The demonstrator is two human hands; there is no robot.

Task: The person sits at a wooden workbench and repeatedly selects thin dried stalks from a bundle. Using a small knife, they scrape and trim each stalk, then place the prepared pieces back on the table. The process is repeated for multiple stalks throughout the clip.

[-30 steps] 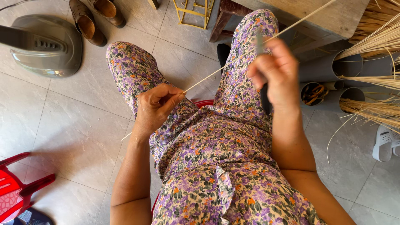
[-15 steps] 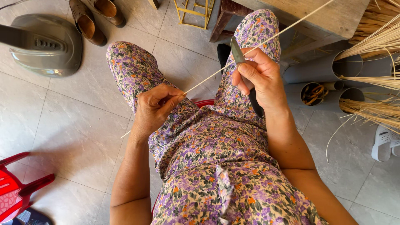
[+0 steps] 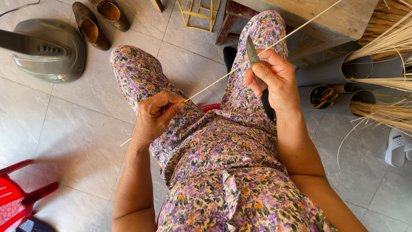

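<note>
**Hands on strip and knife: condition at time of inspection**

The right hand [image 3: 274, 79] was found closed around a knife [image 3: 253, 53], its dark handle running down past the heel of the palm and its narrow grey blade pointing up and away from the fingers. The thumb lay along the handle near the blade's base. The blade crossed a long, thin pale strip [image 3: 223, 79], touching it just left of the knuckles.

The left hand [image 3: 156, 116], lower and to the left of the right hand, was pinched shut on the same strip, thumb and fingertips together. A short tail of the strip protruded beyond the left wrist toward the tiled floor [image 3: 77, 129]. Past the right hand the strip ran up and to the right, over a wooden bench [image 3: 339, 19].

Both hands were over the lap of a floral garment [image 3: 231, 172]. Right of the right hand stood grey tubes [image 3: 356, 68] holding bundles of pale fibres [image 3: 386, 43]. Far left of the left hand sat a grey fan base [image 3: 51, 51], brown shoes [image 3: 92, 23] and a red plastic stool [image 3: 17, 193].
</note>
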